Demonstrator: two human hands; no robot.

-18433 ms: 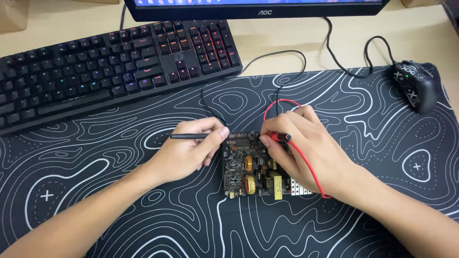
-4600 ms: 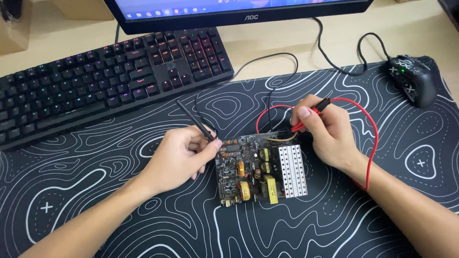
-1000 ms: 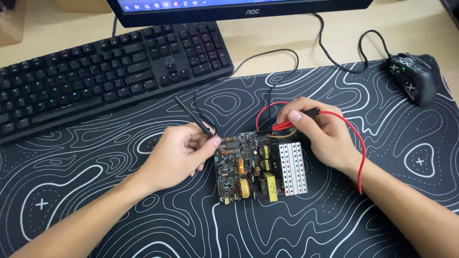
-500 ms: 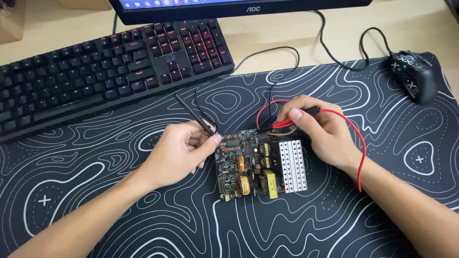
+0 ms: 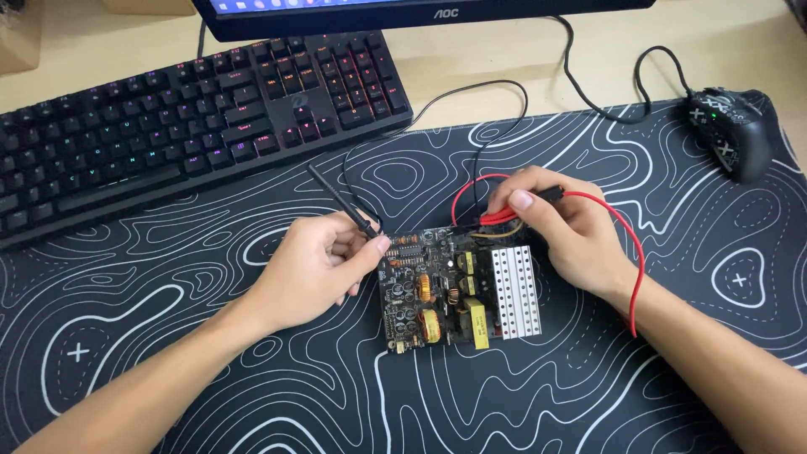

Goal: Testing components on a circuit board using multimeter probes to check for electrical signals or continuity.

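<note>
L grip [image 5: 324,261] black probe [image 5: 345,202], R grip [image 5: 559,231] red probe [image 5: 504,216]

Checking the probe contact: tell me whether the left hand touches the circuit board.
Touching. In the head view, the left hand, holding the black probe, has its thumb tip against the left edge of the circuit board, no gap showing.

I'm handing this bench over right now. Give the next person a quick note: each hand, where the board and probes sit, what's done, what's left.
Left hand: grips the black probe, tip at the circuit board's upper left edge.
Right hand: pinches the red probe, tip at the board's top edge, red lead looping round the wrist.
Board lies flat on the patterned desk mat, white heatsink on its right side.
Done: both probes are placed on the board.
Left: no meter is in view, so any reading can't be confirmed.
</note>
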